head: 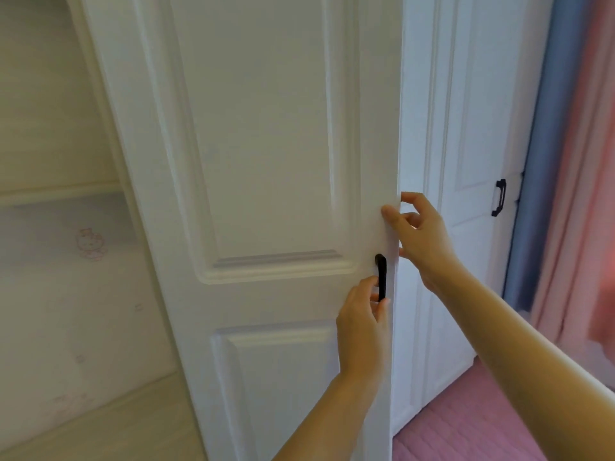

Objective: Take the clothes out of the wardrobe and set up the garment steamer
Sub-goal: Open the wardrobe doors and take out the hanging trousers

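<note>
A white panelled wardrobe door stands swung open in front of me. My left hand grips its black handle near the door's right edge. Just above, my right hand holds the door's free edge, thumb on the front face and fingers curled round the edge. Inside the wardrobe at the left, pale folded fabric with a small pink cartoon print lies under a shelf. No garment steamer is in view.
A second white wardrobe door with a black handle stands shut at the right. Blue and pink curtains hang beyond it. A pink quilted surface lies below at the right.
</note>
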Action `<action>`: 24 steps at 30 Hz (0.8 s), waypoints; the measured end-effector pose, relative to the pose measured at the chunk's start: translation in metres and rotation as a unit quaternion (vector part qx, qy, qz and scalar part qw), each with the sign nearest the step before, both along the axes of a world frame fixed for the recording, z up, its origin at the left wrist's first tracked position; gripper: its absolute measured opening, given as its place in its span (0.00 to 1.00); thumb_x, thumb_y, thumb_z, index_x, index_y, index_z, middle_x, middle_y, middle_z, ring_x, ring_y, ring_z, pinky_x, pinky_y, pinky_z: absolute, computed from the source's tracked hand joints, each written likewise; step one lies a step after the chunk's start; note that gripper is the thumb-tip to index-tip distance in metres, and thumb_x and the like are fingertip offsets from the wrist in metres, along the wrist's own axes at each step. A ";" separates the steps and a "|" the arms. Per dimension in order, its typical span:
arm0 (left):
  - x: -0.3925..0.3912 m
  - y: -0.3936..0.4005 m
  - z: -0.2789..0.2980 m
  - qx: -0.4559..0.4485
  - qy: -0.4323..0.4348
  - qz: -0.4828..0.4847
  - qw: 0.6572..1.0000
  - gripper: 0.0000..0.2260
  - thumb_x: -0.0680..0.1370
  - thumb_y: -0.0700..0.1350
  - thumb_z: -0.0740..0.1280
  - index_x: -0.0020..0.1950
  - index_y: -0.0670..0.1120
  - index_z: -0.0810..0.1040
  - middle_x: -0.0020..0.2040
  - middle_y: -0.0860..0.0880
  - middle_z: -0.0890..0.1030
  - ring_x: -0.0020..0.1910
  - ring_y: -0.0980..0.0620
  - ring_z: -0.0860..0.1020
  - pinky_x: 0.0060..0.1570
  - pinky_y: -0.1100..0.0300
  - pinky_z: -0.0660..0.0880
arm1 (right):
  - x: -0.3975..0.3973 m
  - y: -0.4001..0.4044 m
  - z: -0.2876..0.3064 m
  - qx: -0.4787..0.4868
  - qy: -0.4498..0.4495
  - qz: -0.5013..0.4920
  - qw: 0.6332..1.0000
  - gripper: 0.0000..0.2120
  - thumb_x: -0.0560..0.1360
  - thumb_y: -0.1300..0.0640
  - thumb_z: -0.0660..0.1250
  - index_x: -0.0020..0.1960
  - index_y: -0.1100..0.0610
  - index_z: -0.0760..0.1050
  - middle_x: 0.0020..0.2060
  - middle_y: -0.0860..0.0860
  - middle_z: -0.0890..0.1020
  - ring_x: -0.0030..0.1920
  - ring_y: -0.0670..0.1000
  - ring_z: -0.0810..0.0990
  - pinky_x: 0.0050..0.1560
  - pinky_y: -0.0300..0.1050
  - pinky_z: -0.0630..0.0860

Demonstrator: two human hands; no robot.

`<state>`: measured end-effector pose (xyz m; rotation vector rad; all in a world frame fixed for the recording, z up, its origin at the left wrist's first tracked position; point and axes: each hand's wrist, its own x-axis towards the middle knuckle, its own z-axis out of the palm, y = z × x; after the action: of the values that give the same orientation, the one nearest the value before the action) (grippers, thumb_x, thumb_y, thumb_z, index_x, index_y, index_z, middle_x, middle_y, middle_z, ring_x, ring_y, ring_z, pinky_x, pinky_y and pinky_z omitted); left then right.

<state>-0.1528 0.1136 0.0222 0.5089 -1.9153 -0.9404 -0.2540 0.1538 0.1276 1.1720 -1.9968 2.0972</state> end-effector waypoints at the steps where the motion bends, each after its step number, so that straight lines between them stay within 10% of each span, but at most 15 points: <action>1: 0.005 0.004 -0.002 -0.007 0.002 0.001 1.000 0.19 0.76 0.58 0.59 0.63 0.53 0.75 0.53 0.56 0.79 0.50 0.58 0.78 0.53 0.63 0.78 | 0.007 0.007 0.000 -0.006 -0.001 -0.002 1.000 0.13 0.77 0.44 0.64 0.59 0.45 0.69 0.48 0.51 0.81 0.48 0.49 0.81 0.50 0.53 0.81; 5: 0.030 0.019 -0.010 -0.030 0.015 -0.002 0.999 0.12 0.78 0.45 0.67 0.61 0.53 0.76 0.50 0.56 0.79 0.47 0.59 0.78 0.50 0.63 0.78 | 0.034 0.034 -0.003 -0.014 0.015 -0.017 1.000 0.12 0.76 0.45 0.65 0.58 0.44 0.70 0.46 0.52 0.81 0.47 0.49 0.82 0.48 0.54 0.82; 10: 0.075 0.047 -0.014 -0.036 0.034 -0.016 0.999 0.12 0.78 0.45 0.67 0.62 0.53 0.76 0.51 0.57 0.79 0.48 0.61 0.78 0.50 0.66 0.77 | 0.071 0.071 -0.004 -0.008 0.049 -0.019 0.999 0.08 0.74 0.44 0.68 0.51 0.35 0.71 0.43 0.51 0.82 0.48 0.50 0.82 0.46 0.58 0.82; 24: 0.201 0.105 -0.022 -0.033 0.094 0.076 0.992 0.18 0.78 0.49 0.61 0.69 0.56 0.73 0.46 0.58 0.77 0.46 0.57 0.78 0.47 0.66 0.78 | 0.190 0.132 0.000 0.005 0.048 0.094 0.994 0.14 0.74 0.52 0.71 0.58 0.49 0.73 0.44 0.51 0.82 0.45 0.49 0.83 0.43 0.50 0.83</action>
<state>0.0484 0.2184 0.0006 0.5006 -1.7075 -0.7953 -0.0636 0.2857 0.1273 1.4850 -1.9283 2.0663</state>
